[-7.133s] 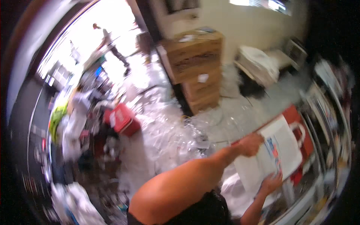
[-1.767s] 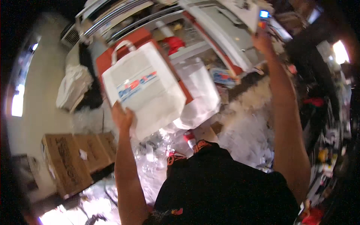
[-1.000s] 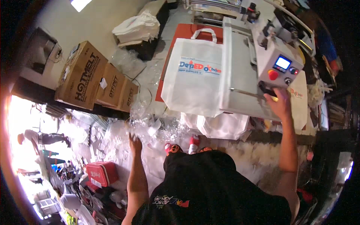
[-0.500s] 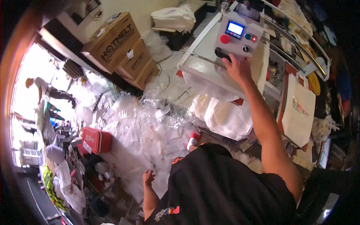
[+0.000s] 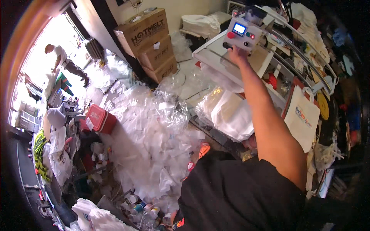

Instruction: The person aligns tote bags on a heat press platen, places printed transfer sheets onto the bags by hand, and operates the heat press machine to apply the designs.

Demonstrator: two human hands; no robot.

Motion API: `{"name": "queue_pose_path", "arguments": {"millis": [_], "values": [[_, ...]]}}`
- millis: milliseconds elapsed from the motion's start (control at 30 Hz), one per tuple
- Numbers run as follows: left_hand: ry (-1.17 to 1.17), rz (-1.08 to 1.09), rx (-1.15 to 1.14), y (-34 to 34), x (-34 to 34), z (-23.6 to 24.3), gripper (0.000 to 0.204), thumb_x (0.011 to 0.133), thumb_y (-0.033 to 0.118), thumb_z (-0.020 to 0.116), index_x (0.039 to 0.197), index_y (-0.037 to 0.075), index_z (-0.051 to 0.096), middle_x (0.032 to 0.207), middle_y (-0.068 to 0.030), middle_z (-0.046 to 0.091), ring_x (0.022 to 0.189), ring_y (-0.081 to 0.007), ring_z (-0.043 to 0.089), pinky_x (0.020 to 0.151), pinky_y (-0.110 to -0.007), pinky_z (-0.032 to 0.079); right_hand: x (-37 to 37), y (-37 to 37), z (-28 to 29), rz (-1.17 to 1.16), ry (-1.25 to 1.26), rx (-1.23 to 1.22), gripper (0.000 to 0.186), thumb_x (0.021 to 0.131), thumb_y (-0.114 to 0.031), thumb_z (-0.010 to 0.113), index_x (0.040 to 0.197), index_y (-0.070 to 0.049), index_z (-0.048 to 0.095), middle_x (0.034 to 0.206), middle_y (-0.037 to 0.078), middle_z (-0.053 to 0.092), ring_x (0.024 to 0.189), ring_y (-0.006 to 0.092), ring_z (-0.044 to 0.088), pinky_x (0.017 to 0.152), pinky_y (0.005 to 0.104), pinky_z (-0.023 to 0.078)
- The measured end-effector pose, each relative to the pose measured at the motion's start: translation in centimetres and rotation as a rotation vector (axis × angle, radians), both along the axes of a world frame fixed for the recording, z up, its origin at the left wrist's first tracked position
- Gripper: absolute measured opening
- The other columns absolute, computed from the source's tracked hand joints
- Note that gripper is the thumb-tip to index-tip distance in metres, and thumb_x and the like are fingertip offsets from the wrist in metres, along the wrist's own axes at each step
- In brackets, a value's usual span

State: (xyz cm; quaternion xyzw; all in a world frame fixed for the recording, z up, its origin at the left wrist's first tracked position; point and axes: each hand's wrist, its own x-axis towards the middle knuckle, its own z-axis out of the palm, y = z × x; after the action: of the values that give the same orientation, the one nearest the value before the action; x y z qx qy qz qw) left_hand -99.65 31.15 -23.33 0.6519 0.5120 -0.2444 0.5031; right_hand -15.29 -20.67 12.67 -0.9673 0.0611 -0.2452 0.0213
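Observation:
My right hand reaches far forward, its fingers closed round the black handle on the front of a press machine. Just above it is the machine's grey control box, with a lit blue screen, a red button and a dial. The box sits over a pale flat bed. Part of the grip is hidden by the back of my hand. My left hand is out of view. Right of my forearm, a white printed tote bag lies on a reddish-edged board.
White bags hang in a stack below the machine. Curved metal rails run along its right. Paper and plastic scraps cover the floor. A red cooler and stacked cartons stand left. Another person bends by the bright doorway.
The view has shifted, so the machine sits higher and the cartons farther right. My left hand has gone out of view. My right hand stays at the handle.

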Motion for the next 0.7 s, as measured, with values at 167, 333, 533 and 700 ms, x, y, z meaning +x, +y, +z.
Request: {"name": "queue_pose_path", "arguments": {"millis": [167, 333, 533, 700], "values": [[-0.001, -0.271, -0.035, -3.2, 0.3, 1.5, 0.031, 0.098, 0.037, 0.051, 0.104, 0.008, 0.061, 0.101, -0.0105, 0.066, 0.089, -0.0265, 0.066, 0.066, -0.042, 0.051, -3.4, -1.5, 1.1, 0.407, -0.158, 0.339, 0.057, 0.091, -0.04, 0.065, 0.134, -0.006, 0.052, 0.133, 0.022, 0.057, 0.127, 0.0393, 0.051, 0.107, 0.0498, 0.04], [-0.057, -0.35, -0.048, -1.6, 6.2, 4.0, 0.031, 0.095, 0.037, 0.054, 0.109, 0.01, 0.059, 0.107, -0.0089, 0.065, 0.093, -0.0285, 0.066, 0.066, -0.041, 0.049, -23.6, -5.1, -2.1, 0.622, -0.244, 0.521, 0.048, 0.088, -0.026, 0.071, 0.128, -0.005, 0.055, 0.121, 0.019, 0.06, 0.118, 0.0374, 0.056, 0.105, 0.0465, 0.043], [-0.146, -0.007, 0.009, -1.1, 22.2, 8.7, 0.036, 0.094, 0.037, 0.056, 0.121, 0.013, 0.055, 0.111, -0.0064, 0.064, 0.092, -0.0287, 0.065, 0.064, -0.04, 0.046, -40.3, -27.9, -7.7, -0.04, -0.119, 0.441, 0.042, 0.089, -0.025, 0.07, 0.125, -0.007, 0.056, 0.112, 0.013, 0.063, 0.105, 0.0338, 0.06, 0.09, 0.0461, 0.047], [-0.311, -0.404, 0.041, -12.3, 32.2, 9.6, 0.04, 0.097, 0.032, 0.056, 0.129, 0.008, 0.057, 0.113, -0.0103, 0.068, 0.083, -0.0246, 0.068, 0.061, -0.035, 0.046, -46.8, -50.1, -8.4, -0.33, -0.305, 0.321, 0.036, 0.086, -0.022, 0.073, 0.111, 0.001, 0.062, 0.102, 0.02, 0.064, 0.097, 0.0362, 0.063, 0.087, 0.0467, 0.049]]}}
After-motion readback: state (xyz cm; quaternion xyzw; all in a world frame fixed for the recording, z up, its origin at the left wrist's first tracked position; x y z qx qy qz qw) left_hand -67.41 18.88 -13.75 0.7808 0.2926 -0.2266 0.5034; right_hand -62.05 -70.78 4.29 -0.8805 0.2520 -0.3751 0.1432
